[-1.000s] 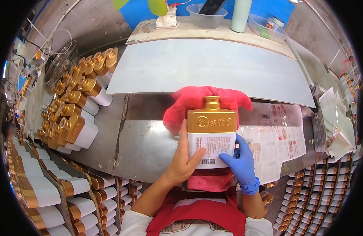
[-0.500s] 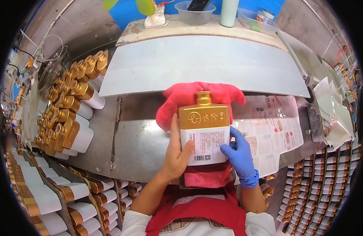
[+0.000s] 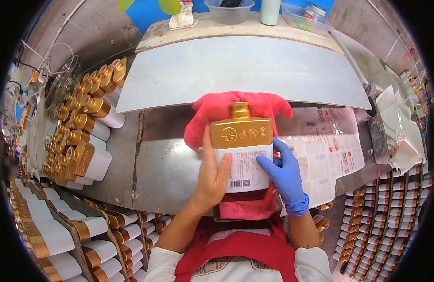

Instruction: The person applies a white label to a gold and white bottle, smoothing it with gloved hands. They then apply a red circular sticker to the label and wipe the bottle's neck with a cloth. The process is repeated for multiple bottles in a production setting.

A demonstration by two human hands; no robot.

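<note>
A flat-sided bottle [image 3: 241, 152] with a gold shoulder and neck and a white lower body stands upright between my hands, its printed face toward me. My bare left hand [image 3: 213, 174] grips its left side, thumb lying on the white front. On the right side, my right hand [image 3: 283, 174] in a blue glove holds it too, thumb pressed on the print. Behind and below the bottle lies a red cloth [image 3: 203, 115], partly covered by it. A printed sheet of clear labels [image 3: 325, 145] lies on the metal table to the right.
Rows of similar gold-and-white bottles [image 3: 81, 136] stand on the table's left side. Racks of more bottles fill the lower left [image 3: 52, 235] and lower right [image 3: 381, 221]. A pale raised board [image 3: 245, 70] spans the back; white papers [image 3: 395, 127] hang at the right.
Both thumbs have moved slightly up the bottle's front. The whole view has shifted a little, while the bottle stays held in both hands.
</note>
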